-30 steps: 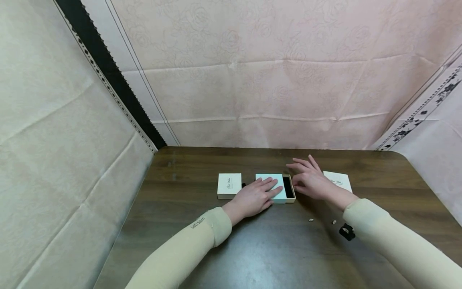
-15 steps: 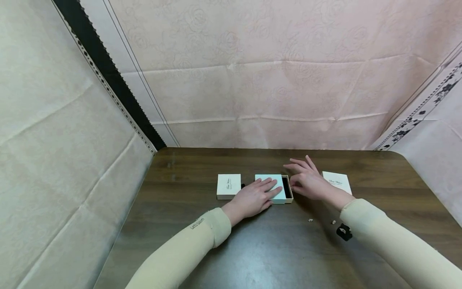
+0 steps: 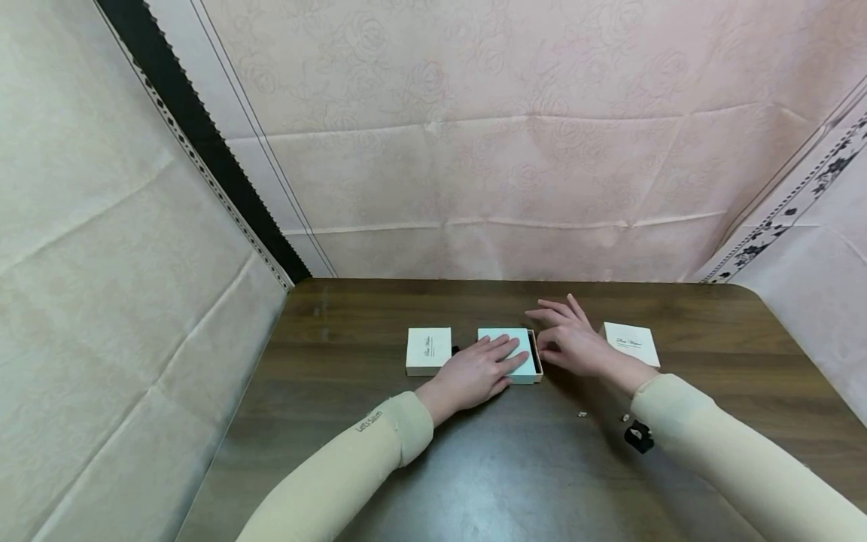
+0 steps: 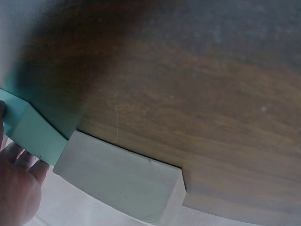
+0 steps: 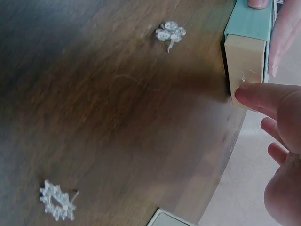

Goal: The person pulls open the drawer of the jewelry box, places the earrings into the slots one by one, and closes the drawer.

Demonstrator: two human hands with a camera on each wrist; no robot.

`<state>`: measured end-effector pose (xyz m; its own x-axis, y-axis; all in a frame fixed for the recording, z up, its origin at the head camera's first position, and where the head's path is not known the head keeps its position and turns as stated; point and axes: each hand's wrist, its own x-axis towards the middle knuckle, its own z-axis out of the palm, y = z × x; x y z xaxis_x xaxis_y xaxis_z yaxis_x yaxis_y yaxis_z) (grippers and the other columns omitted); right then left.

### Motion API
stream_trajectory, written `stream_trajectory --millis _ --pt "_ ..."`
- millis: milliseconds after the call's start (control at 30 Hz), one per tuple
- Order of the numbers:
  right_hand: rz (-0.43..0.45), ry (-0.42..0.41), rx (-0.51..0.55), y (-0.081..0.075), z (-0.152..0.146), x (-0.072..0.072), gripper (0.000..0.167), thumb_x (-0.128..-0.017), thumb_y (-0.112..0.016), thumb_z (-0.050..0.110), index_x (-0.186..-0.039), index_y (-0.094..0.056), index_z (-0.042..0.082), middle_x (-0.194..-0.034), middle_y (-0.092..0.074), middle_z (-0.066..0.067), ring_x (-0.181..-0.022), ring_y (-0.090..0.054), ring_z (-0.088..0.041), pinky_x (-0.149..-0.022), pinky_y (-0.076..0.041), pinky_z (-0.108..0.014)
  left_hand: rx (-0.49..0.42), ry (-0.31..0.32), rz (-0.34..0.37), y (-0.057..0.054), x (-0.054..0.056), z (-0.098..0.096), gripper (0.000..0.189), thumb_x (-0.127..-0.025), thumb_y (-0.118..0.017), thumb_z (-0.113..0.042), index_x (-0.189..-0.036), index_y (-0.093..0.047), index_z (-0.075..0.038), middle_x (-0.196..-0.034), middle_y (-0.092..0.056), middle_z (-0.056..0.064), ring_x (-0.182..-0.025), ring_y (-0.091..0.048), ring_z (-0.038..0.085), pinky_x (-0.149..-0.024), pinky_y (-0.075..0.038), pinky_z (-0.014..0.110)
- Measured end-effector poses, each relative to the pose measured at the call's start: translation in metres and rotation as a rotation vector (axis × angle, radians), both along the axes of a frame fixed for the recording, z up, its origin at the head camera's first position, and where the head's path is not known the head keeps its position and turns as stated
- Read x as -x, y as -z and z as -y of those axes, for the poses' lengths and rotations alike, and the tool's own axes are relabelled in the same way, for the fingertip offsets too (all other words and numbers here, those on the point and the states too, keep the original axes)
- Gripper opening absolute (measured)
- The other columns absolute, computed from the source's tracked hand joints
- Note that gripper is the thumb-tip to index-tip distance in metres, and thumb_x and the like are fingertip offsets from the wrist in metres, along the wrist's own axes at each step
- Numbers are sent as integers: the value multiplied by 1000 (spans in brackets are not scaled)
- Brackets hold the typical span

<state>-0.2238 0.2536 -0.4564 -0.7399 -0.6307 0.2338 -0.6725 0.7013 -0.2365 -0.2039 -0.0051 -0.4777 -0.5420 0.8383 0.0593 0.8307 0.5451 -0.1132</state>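
Observation:
A mint sliding box (image 3: 501, 333) stands mid-table, its cream drawer (image 5: 244, 59) projecting a little from the right end. My left hand (image 3: 470, 370) lies over the box with straight fingers resting on its top. At the drawer's end, my right hand (image 3: 576, 346) presses a fingertip (image 5: 249, 93) against the cream face, other fingers raised and spread. Two sparkling stud earrings lie in front of the right hand: a flower-shaped earring (image 5: 170, 32) and a sunburst-shaped earring (image 5: 57, 202). The drawer's dark inside shows as a narrow strip.
A white lettered box (image 3: 429, 348) stands left of the mint one, a small black piece (image 3: 456, 349) beside it. Another white box (image 3: 631, 342) is behind the right wrist. A small black pad (image 3: 639, 436) lies by the right sleeve on the wooden table (image 3: 352, 316).
The drawer has slid left into the mint sleeve, narrowing the dark gap. My right hand has moved left with it, while the left hand has stayed on the box.

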Motion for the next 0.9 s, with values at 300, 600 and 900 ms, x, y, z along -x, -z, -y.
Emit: stream_trajectory --millis 300,600,900 --pt "45 1 34 4 7 2 26 -90 -81 0 -75 -73 20 -148 -61 -23 -149 -38 -52 -121 -9 -80 3 -9 6 -1 -3 0 56 -114 -52 -39 -167 -40 -23 -170 -40 6 -158 -38 22 -128 -33 39" --pt "48 12 42 5 9 2 26 -90 -79 -1 -74 -73 19 -146 -62 -23 -149 -39 -52 -122 -9 -80 10 -18 11 -3 -3 0 57 -114 -51 -40 -167 -39 -24 -171 -39 5 -158 -37 21 -128 -32 38" --pt "55 42 4 0 6 1 21 -91 -86 9 -79 -75 23 -147 -61 -22 -149 -39 -51 -121 -11 -81 13 -17 10 -2 -2 0 57 -114 -51 -40 -167 -39 -24 -171 -40 5 -158 -38 21 -128 -33 39"
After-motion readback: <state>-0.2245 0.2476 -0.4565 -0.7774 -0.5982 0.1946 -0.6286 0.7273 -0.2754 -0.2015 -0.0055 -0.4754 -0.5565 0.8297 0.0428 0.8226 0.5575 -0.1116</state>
